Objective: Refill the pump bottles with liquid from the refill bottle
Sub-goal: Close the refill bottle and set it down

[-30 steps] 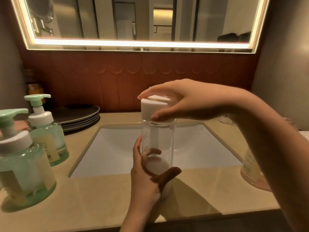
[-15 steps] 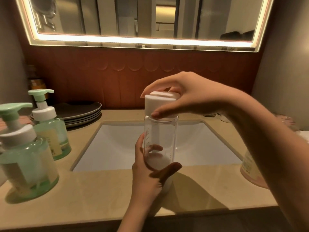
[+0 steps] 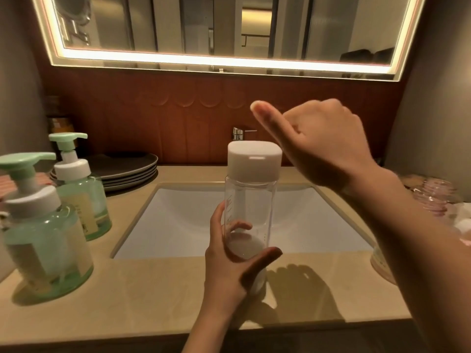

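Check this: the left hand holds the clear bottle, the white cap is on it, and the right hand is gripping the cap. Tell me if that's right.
Not quite. The head view shows the right hand off the cap, raised beside it and holding nothing. The rest stands: the left hand holds the clear bottle, cap on.

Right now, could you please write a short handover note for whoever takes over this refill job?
Left hand: grip low round the refill bottle, upright at the front of the counter.
Right hand: raised beside the white cap, fingers curled, holding nothing.
Refill bottle is capped, little liquid in its bottom.
The near green pump bottle and far green pump bottle stand left of the sink, pumps on.
Done: no refill visible.
Left: uncap, remove pumps, pour, close all.
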The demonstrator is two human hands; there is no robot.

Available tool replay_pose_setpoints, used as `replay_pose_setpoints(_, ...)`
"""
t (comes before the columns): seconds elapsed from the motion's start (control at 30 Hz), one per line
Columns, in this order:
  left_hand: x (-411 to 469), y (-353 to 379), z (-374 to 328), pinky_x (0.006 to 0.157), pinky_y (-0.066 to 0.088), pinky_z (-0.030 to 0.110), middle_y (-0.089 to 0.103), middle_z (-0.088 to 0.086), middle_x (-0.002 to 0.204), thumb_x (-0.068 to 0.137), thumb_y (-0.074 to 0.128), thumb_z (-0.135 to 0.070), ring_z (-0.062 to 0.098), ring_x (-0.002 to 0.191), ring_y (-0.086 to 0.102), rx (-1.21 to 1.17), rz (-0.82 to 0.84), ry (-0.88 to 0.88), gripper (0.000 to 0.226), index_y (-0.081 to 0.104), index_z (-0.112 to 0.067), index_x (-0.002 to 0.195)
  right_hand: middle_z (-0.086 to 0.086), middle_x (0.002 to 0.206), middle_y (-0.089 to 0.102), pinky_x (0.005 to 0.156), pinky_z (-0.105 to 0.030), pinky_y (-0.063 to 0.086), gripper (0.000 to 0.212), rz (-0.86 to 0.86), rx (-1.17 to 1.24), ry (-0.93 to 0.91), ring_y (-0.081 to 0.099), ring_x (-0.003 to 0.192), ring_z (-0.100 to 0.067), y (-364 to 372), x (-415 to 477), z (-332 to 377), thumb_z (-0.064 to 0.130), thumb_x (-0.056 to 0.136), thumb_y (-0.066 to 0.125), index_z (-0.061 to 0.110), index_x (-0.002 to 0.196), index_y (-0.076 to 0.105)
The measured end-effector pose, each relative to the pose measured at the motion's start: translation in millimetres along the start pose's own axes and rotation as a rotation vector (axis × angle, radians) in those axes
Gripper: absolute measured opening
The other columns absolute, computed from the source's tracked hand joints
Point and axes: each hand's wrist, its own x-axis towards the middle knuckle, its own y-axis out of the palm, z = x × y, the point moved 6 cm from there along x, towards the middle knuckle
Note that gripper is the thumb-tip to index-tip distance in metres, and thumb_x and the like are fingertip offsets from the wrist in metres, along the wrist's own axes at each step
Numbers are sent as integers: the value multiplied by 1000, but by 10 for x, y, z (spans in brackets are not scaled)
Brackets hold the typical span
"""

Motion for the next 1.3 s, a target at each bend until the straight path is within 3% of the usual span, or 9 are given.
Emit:
replay_pose_setpoints(0.1,-7,3,-5,70,36,0,53,-23,102,38,71,-56,-7,98,51,9,6,5,104,21,-49,128,7,94,63,65,-15,36,64,167,216,-59,53,80,-2,70,11,-1,73,85,27,22,96,65)
replay_pose_setpoints(0.2,1,-2,21,75,37,5,54,-21,106,40,72,-60,-2,102,52,9,13,17,112,19,-43,137,24,126,46,82,1,32,49,523,375,-132,40,108,14,230,-48,168,56,88,38,38,132,46)
replay_pose_setpoints(0.3,11,-1,30,78,34,9,54,-21,106,40,76,-64,-4,101,51,-8,9,5,115,19,-42,139,30,105,51,77,4,35,42,539,375,-145,46,88,18,242,-30,256,52,87,45,36,124,56)
replay_pose_setpoints(0.47,18,0,45,79,35,8,56,-28,102,35,75,-74,-14,98,49,18,-3,3,112,20,-51,131,12,73,53,59,-17,41,67,295,-154,-174,51,66,-5,196,18,395,73,83,25,23,94,68)
replay_pose_setpoints(0.6,41,4,97,84,41,17,54,-38,99,23,65,-86,-12,97,50,27,-13,-27,116,21,-57,126,3,58,46,47,-21,29,72,215,-252,-182,42,51,-10,151,-16,468,75,80,10,17,56,45)
replay_pose_setpoints(0.73,43,11,75,82,37,15,53,-29,100,25,77,-74,-8,97,48,6,-6,-66,110,23,-58,121,4,80,56,59,-19,42,92,324,-150,-205,51,68,-9,169,-15,346,80,65,3,16,87,65)
replay_pose_setpoints(0.87,9,1,19,72,32,8,50,-26,106,38,74,-62,-3,99,48,29,4,-66,106,21,-49,129,9,124,50,76,-9,40,81,654,174,-109,49,103,-6,331,-83,221,75,65,37,34,134,42)
replay_pose_setpoints(1.07,15,12,40,85,42,21,50,-22,109,28,76,-58,4,106,48,9,3,-87,107,21,-58,120,7,117,58,73,-17,42,90,614,33,-115,51,96,-10,342,-29,284,81,55,37,33,130,47)
replay_pose_setpoints(1.3,-3,29,29,76,33,7,44,-31,107,28,71,-78,-3,103,46,75,-36,-45,107,13,-61,117,7,62,49,47,-20,29,72,362,-380,-122,44,53,-7,269,34,378,82,78,21,22,86,59)
